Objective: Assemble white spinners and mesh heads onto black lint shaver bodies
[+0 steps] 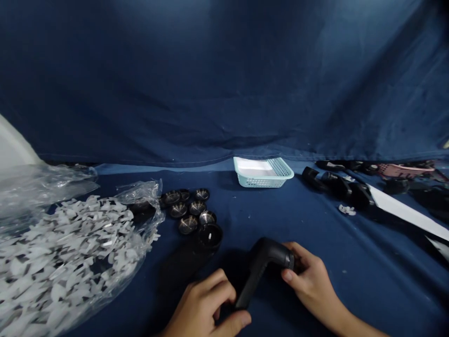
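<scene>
A black hair dryer body (268, 255), with a barrel and an angled handle, is held between my two hands low in the head view. My left hand (206, 304) is closed around the lower end of the handle, thumb in front. The fingers of my right hand (312, 276) grip the ringed end of the barrel, partly hiding it. Up and left of the hair dryer body lies a black cup-shaped part (210, 235) with a small white piece inside. Behind it are several round, dark perforated caps (188, 224).
At left, a clear plastic bag (79, 262) spills many small grey-white plastic pieces. A light blue basket (264, 181) with white contents stands at the back. More black parts (336, 185), a small white cluster (347, 209) and a pink basket (403, 171) are at right. A blue curtain hangs behind.
</scene>
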A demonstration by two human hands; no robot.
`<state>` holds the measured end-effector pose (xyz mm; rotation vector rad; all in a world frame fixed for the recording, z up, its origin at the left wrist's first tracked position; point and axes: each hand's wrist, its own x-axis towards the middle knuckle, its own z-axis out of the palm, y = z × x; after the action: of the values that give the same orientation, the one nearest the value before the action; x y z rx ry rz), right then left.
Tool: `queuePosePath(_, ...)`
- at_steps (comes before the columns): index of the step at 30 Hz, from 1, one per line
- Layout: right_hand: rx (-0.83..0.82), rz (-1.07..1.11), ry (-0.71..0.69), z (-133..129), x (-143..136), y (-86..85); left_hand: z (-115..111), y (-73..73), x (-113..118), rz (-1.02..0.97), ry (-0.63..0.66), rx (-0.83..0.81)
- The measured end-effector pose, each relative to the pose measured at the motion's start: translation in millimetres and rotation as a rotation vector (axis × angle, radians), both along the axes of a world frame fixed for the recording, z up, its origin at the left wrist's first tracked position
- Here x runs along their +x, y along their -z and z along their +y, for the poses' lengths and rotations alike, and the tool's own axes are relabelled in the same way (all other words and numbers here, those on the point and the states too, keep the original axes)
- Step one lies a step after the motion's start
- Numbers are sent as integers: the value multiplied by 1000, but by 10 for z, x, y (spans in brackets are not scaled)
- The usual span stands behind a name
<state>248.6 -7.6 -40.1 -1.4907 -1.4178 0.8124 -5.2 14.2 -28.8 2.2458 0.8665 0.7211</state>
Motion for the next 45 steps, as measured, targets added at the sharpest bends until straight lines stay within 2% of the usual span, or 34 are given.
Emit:
queuePosePath(10,78,-156,112,22,-22,32,-19,-68,3,44,-62,-82)
queuePosePath(18,91,-261,89,70,19,48,-36,-111,15,54,-73,-104)
queuePosePath(24,108,-390,-28,57,43,-73,-41,-102,14,50,-68,-67)
queuePosePath(28,175,-388,-232,72,16,-182,-18,-85,28,36,-65,2)
queuePosePath(32,201,-288,-396,109,-44,-192,-1,-65,37,48,-57,27)
queuePosePath(38,185,-202,-367,91,-88,-135,9,-20,18,42,-41,51)
queuePosePath(45,166,-234,-334,87,-88,-103,22,-4,12,48,-57,58)
